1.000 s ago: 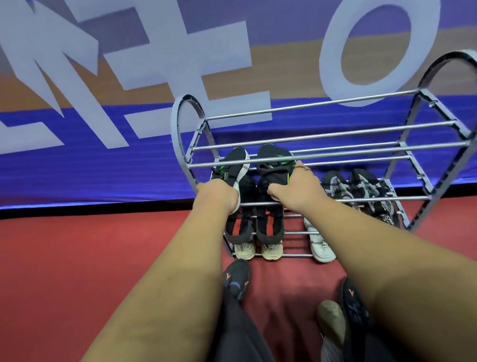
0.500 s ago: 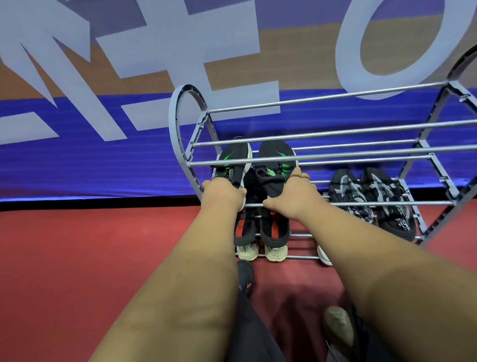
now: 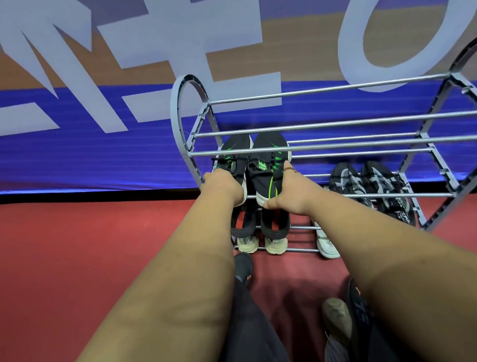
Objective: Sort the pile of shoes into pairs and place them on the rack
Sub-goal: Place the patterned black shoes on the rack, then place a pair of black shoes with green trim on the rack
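Left hand and right hand, each gripping one shoe of the black-and-green pair, sat level at frame centre; I judged their long axes ran straight ahead, toes into the rack.

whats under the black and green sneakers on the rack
Below the black and green sneakers sits a pair of black shoes with cream soles, heels outward. Their fronts are covered by the sneakers, the left hand and right hand.

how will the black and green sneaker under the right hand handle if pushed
Probably light: the right hand grips the black and green sneaker alone. Its knit-looking upper likely flexes. Resting on thin rack bars, it may tilt.
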Tool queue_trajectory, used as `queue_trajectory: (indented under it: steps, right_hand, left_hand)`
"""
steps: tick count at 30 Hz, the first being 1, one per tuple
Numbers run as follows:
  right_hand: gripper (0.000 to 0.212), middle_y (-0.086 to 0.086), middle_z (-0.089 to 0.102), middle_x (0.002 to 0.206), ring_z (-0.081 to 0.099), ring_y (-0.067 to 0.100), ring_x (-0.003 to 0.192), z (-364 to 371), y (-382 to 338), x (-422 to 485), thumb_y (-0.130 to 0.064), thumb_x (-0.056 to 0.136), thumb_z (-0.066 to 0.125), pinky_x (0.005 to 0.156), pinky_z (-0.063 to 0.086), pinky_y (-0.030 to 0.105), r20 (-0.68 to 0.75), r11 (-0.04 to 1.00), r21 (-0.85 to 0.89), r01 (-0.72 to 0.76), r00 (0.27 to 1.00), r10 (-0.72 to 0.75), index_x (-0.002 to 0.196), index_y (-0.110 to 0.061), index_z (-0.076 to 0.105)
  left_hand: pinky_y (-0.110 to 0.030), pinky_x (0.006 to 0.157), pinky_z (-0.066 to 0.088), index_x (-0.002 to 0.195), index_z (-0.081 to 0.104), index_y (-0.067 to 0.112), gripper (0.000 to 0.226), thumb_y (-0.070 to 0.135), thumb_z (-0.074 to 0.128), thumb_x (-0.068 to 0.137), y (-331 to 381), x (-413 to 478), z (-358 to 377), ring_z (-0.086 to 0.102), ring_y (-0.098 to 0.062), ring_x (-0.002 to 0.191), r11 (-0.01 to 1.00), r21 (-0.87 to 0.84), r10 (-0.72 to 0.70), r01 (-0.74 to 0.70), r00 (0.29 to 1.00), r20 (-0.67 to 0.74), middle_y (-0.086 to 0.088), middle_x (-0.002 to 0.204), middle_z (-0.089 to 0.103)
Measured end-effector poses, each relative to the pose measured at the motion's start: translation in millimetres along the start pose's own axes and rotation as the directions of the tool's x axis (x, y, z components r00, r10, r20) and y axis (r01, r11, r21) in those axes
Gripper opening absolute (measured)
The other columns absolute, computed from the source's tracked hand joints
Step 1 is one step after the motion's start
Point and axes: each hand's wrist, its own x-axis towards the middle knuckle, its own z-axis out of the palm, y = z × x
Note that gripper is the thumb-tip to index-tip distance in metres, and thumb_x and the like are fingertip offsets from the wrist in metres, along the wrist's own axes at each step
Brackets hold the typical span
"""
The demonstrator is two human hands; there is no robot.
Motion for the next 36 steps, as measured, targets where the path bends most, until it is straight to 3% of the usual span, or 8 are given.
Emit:
queue_trajectory:
  steps: [8, 14, 18, 21, 25, 29, 33, 36]
  right_hand:
    - [0.110, 0.019, 0.047, 0.146, 0.050, 0.044, 0.133, 1, -8, -29, -0.050, 0.076, 0.087, 0.108, 0.047, 0.051, -0.148, 0.977, -0.202, -0.066, 0.988, 0.036, 0.157, -0.005, 0.027]
    - [0.061, 0.017, 0.052, 0.131, 0.054, 0.044, 0.123, -13, -1, -67, -0.042, 0.084, 0.075, 0.101, 0.049, 0.049, -0.154, 0.956, -0.290, -0.045, 0.988, 0.000, 0.127, -0.008, 0.048]
    - [0.051, 0.015, 0.055, 0.124, 0.058, 0.041, 0.117, -20, 7, -92, -0.042, 0.088, 0.071, 0.095, 0.051, 0.047, -0.116, 0.892, -0.453, 0.006, 0.991, -0.065, 0.122, -0.009, 0.052]
    - [0.019, 0.010, 0.063, 0.094, 0.063, 0.037, 0.096, -22, 10, -102, -0.030, 0.089, 0.064, 0.077, 0.049, 0.038, -0.094, 0.929, -0.370, 0.009, 0.994, -0.047, 0.089, -0.013, 0.055]
    - [0.022, 0.015, 0.073, 0.098, 0.066, 0.035, 0.099, 8, 31, -116, -0.028, 0.095, 0.060, 0.084, 0.053, 0.038, -0.001, 0.948, -0.313, 0.056, 0.998, -0.059, 0.090, -0.009, 0.069]
    - [0.040, 0.020, 0.072, 0.107, 0.067, 0.038, 0.106, 64, 95, -120, -0.045, 0.088, 0.050, 0.083, 0.051, 0.035, 0.193, 0.897, -0.441, -0.002, 0.976, 0.098, 0.091, -0.011, 0.069]
    - [0.049, 0.020, 0.071, 0.121, 0.067, 0.037, 0.111, 117, 180, -124, -0.041, 0.095, 0.046, 0.093, 0.054, 0.037, 0.272, 0.872, -0.461, -0.162, 0.910, 0.313, 0.114, -0.004, 0.070]
    - [0.045, 0.021, 0.061, 0.140, 0.062, 0.037, 0.124, 141, 234, -149, -0.036, 0.101, 0.047, 0.104, 0.049, 0.038, 0.277, 0.859, -0.459, -0.226, 0.882, 0.380, 0.130, -0.007, 0.066]
  left_hand:
    - [-0.029, 0.058, 0.042, 0.093, 0.058, 0.011, 0.014, 0.021, 0.066, 0.086, -30, -22, -23, 0.053, -0.024, 0.069, 0.980, -0.052, 0.195, -0.192, 0.979, 0.060, -0.011, 0.093, 0.062]
    - [-0.043, 0.081, 0.060, 0.108, 0.069, 0.009, 0.038, 0.045, 0.070, 0.094, -70, -51, -35, 0.075, -0.033, 0.094, 0.959, -0.061, 0.283, -0.277, 0.942, 0.181, -0.011, 0.100, 0.076]
    - [-0.040, 0.075, 0.060, 0.107, 0.072, 0.011, 0.029, 0.039, 0.068, 0.098, -80, -67, -20, 0.079, -0.023, 0.093, 0.961, -0.033, 0.272, -0.276, 0.910, 0.314, -0.008, 0.108, 0.076]
    - [-0.036, 0.072, 0.059, 0.126, 0.064, 0.004, 0.039, 0.036, 0.064, 0.104, -78, -80, -8, 0.077, -0.024, 0.097, 0.969, 0.075, 0.170, -0.234, 0.860, 0.482, -0.009, 0.124, 0.073]
    - [-0.034, 0.068, 0.056, 0.133, 0.061, 0.010, 0.042, 0.040, 0.062, 0.104, -75, -84, 32, 0.072, -0.030, 0.091, 0.981, 0.100, 0.091, -0.163, 0.857, 0.508, -0.014, 0.126, 0.072]
    - [-0.035, 0.072, 0.054, 0.099, 0.072, 0.004, 0.029, 0.030, 0.059, 0.103, -85, -79, 110, 0.067, -0.028, 0.075, 0.988, 0.097, 0.056, -0.120, 0.863, 0.501, -0.015, 0.095, 0.076]
    - [-0.040, 0.108, 0.050, 0.160, 0.039, 0.006, 0.062, 0.030, 0.051, 0.104, -102, -79, 199, 0.057, -0.033, 0.137, 0.964, 0.246, -0.055, -0.096, 0.839, 0.541, -0.015, 0.161, 0.046]
    - [-0.030, 0.077, 0.055, 0.129, 0.068, 0.004, 0.033, 0.025, 0.052, 0.109, -89, -98, 261, 0.065, -0.026, 0.109, 0.983, 0.109, 0.033, -0.145, 0.735, 0.678, -0.017, 0.137, 0.066]
